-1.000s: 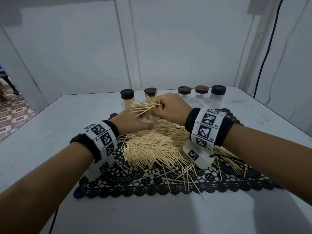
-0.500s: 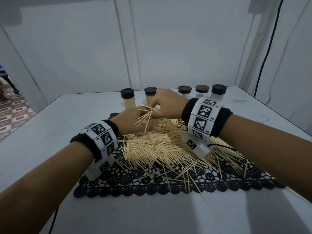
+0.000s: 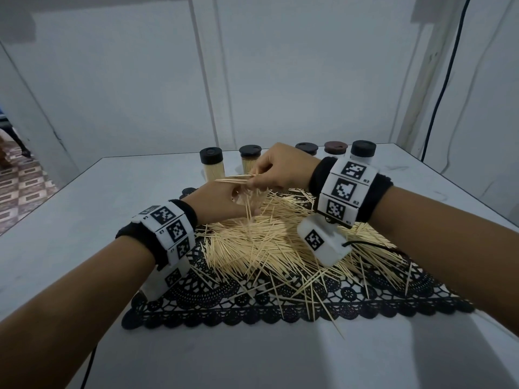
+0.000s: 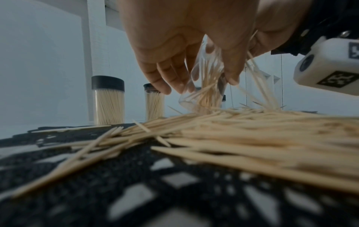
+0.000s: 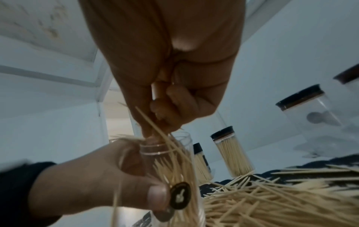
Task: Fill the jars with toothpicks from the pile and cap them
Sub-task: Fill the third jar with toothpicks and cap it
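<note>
Left hand (image 3: 216,203) is wrapped around an open clear jar (image 5: 174,165), holding it tilted over the far side of the toothpick pile (image 3: 269,240) on the black lace mat (image 3: 280,307). Right hand (image 3: 283,167) sits just above the jar's mouth, fingertips pinching a bunch of toothpicks (image 3: 236,179), some already inside. Capped jars (image 3: 212,167) line the table's (image 3: 70,220) far edge, two full ones on the left.

Toothpick pile (image 3: 269,242) on mat (image 3: 280,307); jars (image 3: 212,167) behind.
</note>
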Demonstrator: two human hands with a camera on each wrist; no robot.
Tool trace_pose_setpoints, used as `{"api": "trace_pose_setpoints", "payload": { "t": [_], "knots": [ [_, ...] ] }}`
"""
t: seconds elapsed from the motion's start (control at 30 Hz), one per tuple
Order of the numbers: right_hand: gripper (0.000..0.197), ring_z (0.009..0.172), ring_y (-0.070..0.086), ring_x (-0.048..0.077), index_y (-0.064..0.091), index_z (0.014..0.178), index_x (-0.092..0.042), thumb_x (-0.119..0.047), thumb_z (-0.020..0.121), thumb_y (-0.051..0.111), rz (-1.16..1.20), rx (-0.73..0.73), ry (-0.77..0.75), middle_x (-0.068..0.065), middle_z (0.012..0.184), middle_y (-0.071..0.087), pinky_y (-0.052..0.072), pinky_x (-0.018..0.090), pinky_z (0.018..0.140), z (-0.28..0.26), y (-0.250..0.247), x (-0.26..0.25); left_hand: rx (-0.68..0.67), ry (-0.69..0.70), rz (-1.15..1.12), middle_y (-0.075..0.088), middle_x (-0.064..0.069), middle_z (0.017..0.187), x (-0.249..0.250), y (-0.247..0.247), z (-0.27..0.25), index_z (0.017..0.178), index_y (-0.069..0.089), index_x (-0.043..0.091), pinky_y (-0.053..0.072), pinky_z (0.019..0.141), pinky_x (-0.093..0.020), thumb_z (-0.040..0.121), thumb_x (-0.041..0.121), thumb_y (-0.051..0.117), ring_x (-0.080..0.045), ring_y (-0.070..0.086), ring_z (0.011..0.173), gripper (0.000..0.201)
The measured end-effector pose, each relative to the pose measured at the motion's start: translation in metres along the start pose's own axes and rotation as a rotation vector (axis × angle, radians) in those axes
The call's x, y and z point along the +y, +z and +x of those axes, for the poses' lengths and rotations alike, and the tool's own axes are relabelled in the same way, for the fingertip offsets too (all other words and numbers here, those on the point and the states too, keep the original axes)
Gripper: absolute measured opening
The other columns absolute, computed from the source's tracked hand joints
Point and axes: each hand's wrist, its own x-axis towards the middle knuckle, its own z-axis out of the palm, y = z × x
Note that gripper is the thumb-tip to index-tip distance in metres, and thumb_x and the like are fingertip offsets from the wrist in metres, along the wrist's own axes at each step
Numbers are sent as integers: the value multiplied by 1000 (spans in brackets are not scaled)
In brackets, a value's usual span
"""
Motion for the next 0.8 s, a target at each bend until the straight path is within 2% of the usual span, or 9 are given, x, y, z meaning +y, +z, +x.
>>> {"api": "trace_pose_setpoints", "payload": {
  "t": [0.1, 0.2, 0.3, 0.37, 0.5, 0.6, 0.67, 0.73, 0.8],
  "knots": [
    [15, 36, 44, -5, 72, 90, -6, -18, 84, 66, -25, -35, 13, -11, 53, 54, 31, 6, 40, -1, 1, -1, 3, -19, -25, 56, 19, 93, 1, -1, -1, 103, 52, 36, 35, 70, -6, 79, 36, 71, -4, 55, 89, 30],
    [17, 38, 46, -7, 70, 97, -9, -18, 82, 68, -12, 0, 25, -9, 62, 56, 34, 5, 41, -1, 5, 1, 12, -26, -5, 56, 16, 88, 3, -1, 0, 103, 49, 34, 36, 65, -9, 79, 37, 70, -3, 53, 80, 32],
    [14, 42, 49, -9, 69, 92, -8, -17, 83, 68, -12, 90, 1, -10, 62, 55, 35, 4, 43, -4, 8, 2, 32, -26, -5, 61, 5, 101, 1, 0, 1, 111, 55, 27, 43, 78, -21, 79, 38, 70, -14, 56, 92, 37],
    [14, 45, 48, -8, 71, 89, -7, -18, 84, 66, -59, 132, -19, -12, 58, 52, 35, 5, 46, -6, 9, 2, 34, -42, -1, 62, 2, 107, -1, 0, 1, 117, 55, 24, 45, 83, -30, 78, 42, 71, -17, 57, 96, 46],
    [19, 43, 46, -7, 73, 88, -3, -17, 88, 60, -156, 150, -15, -8, 53, 49, 35, 6, 48, -11, 7, 3, 67, -62, -25, 59, 6, 111, -2, 0, 0, 125, 52, 24, 43, 83, -23, 77, 41, 71, -13, 55, 100, 54],
    [18, 47, 49, -5, 72, 97, -7, -14, 87, 60, -155, 169, -6, -15, 58, 49, 37, 3, 51, -14, 3, 3, 72, -87, 8, 61, -1, 106, -2, -1, 1, 121, 52, 20, 44, 81, -29, 77, 42, 71, -18, 55, 95, 52],
    [18, 52, 47, -2, 72, 97, -8, -16, 86, 61, -169, 183, 0, -18, 61, 49, 37, 2, 53, -14, 0, 3, 69, -88, 29, 61, -3, 106, -2, 0, 1, 120, 52, 19, 44, 81, -30, 77, 43, 71, -19, 55, 95, 52],
    [18, 54, 47, 2, 74, 93, -7, -19, 86, 62, -184, 181, 3, -8, 67, 61, 36, 4, 54, -14, -2, 4, 70, -87, 39, 61, -3, 108, -2, 0, 2, 119, 53, 17, 44, 80, -30, 77, 43, 70, -20, 56, 96, 51],
    [21, 54, 48, 7, 74, 90, -5, -19, 87, 60, -220, 173, 21, 6, 79, 71, 37, 5, 53, -13, -3, 5, 73, -88, 49, 60, -3, 107, -2, 0, 2, 117, 53, 16, 43, 77, -23, 77, 43, 70, -20, 55, 96, 51]
  ]
}}
